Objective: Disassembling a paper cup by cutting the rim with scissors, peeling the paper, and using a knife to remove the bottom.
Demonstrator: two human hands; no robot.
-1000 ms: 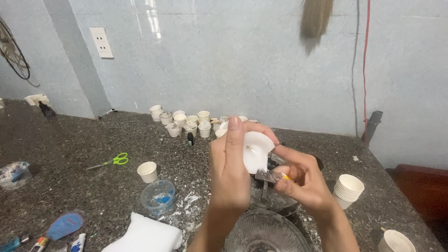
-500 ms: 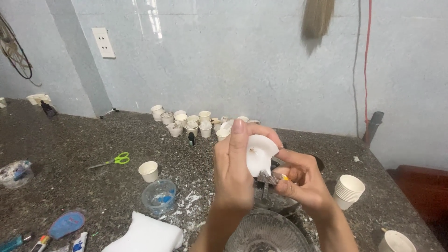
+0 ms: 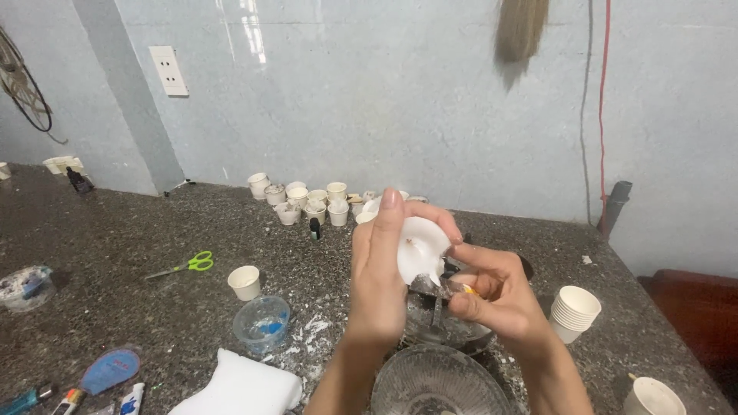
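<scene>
My left hand (image 3: 380,277) holds a small white paper cup (image 3: 419,247) tilted on its side, with its open mouth turned toward my right hand. My right hand (image 3: 492,296) grips a thin metal tool with an orange tip (image 3: 446,290) whose end touches the cup's lower rim. Both hands hover over a clear ribbed glass bowl (image 3: 434,380) at the near edge and a dark bowl (image 3: 453,330) behind it.
A group of small white cups (image 3: 304,200) stands near the wall. A single cup (image 3: 244,282), a clear plastic container (image 3: 261,321), green scissors (image 3: 188,265), a white bag (image 3: 238,388), stacked cups (image 3: 575,311) and tubes (image 3: 73,398) lie on the speckled counter (image 3: 115,230).
My hands have shifted slightly lower and to the right. The cup has tilted a little more toward my right hand.
</scene>
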